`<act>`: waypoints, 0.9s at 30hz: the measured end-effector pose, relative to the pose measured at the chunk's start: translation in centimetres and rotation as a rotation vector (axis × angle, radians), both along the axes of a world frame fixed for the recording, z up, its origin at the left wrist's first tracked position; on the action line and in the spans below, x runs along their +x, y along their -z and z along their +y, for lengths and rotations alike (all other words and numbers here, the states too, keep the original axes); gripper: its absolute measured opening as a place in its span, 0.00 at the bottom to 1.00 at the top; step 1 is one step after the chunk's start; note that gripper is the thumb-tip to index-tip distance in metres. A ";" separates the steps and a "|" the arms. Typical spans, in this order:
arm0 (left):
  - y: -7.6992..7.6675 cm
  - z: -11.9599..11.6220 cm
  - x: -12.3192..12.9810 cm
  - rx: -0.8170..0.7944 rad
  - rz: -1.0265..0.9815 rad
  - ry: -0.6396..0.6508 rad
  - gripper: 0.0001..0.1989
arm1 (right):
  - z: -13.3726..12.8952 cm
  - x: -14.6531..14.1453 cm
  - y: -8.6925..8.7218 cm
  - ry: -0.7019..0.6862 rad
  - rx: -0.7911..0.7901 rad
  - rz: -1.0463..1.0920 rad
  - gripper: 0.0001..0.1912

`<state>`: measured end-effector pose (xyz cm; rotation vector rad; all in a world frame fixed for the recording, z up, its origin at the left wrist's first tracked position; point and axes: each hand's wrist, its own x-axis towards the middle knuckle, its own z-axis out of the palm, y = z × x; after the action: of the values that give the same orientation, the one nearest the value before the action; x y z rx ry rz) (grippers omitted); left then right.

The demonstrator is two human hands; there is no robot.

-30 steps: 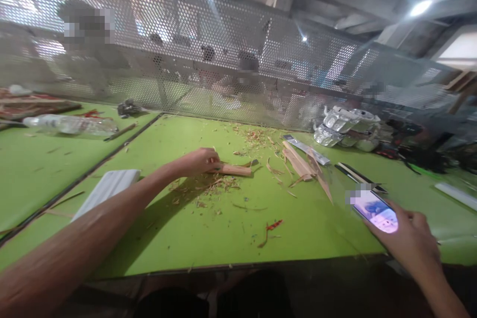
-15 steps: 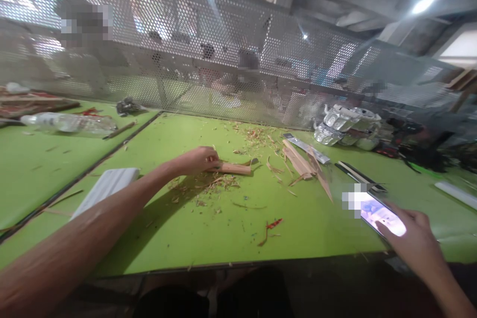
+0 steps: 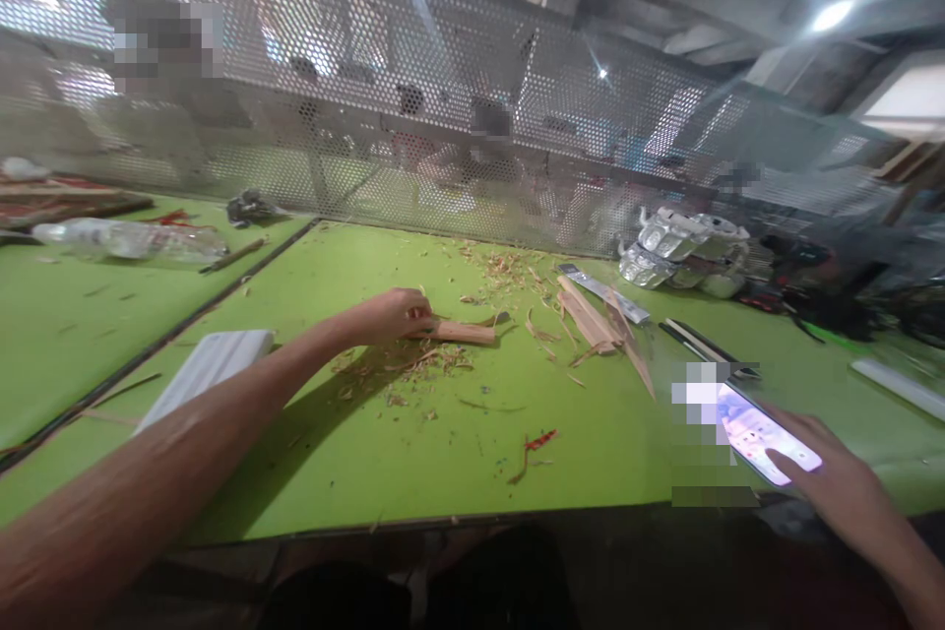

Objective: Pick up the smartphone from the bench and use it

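Observation:
My left hand point(image 3: 408, 313) is closed over the near end of a small wood block point(image 3: 467, 333) on the green table point(image 3: 413, 472). A thin dark blade or sliver point(image 3: 496, 320) lies along the block's top edge; its other end is hidden by my fingers. Wood shavings point(image 3: 435, 361) are scattered below that hand. At the right, my right hand point(image 3: 831, 468) grips a lit smartphone point(image 3: 772, 438), with the thumb over its screen. Left of the phone lie split wood pieces point(image 3: 591, 317) and a flat, silvery strip point(image 3: 605, 293).
A perforated metal screen point(image 3: 443, 138) rises along the table's far edge, with people behind it. Foil-like silver containers point(image 3: 668, 246) stand at the back right. A white ridged block point(image 3: 207, 374) and a clear plastic bottle point(image 3: 133, 239) lie to the left. Another shavings heap point(image 3: 506, 266) is near the screen.
My right hand and the phone have shifted slightly right and down, and the thumb has moved over the screen. My left hand stays on the wood block. The view has shifted a little.

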<state>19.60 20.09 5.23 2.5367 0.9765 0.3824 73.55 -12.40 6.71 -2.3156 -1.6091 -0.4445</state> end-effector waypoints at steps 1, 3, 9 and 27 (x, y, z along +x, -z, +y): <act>0.0 0.0 0.0 0.003 0.004 0.001 0.17 | 0.0 -0.2 -0.2 -0.007 0.021 0.053 0.33; 0.0 -0.1 0.0 0.010 0.012 0.002 0.18 | -0.1 -0.6 -0.4 -0.022 0.053 0.163 0.35; -0.2 -0.2 0.1 0.021 0.030 -0.002 0.20 | 0.3 -1.5 -0.2 0.029 0.101 0.160 0.29; 0.3 0.0 0.0 0.001 -0.020 -0.009 0.18 | 2.8 -0.6 -0.1 0.224 -0.300 -0.188 0.36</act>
<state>19.58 20.13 4.97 2.5254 0.9809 0.4109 72.98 -9.56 6.83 -2.7711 -1.5975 -0.5132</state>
